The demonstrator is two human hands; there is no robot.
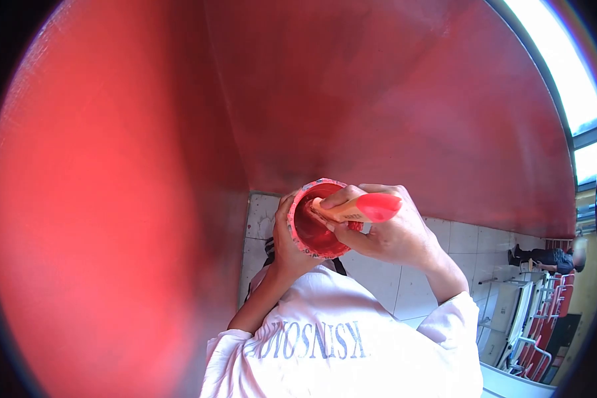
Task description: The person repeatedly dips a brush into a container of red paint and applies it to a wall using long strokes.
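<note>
My left hand (290, 239) wraps round the left side of a round paint pot (297, 232), its rim smeared with red and its inside coated in red paint. In my right hand (395, 229) is a paintbrush (351, 209) with an orange handle that ends in a red tip. The brush points down into the pot, and its bristles are hidden by my fingers and the pot's inside. My right fingers close round the handle just over the rim.
Red-painted walls (378, 99) rise in front and at the left, meeting in a corner. White floor tiles (371, 278) lie below. Far right, a person (550, 259) in dark clothes is near white tables (507, 312) and metal-framed racks. Bright windows (567, 66) are at the upper right.
</note>
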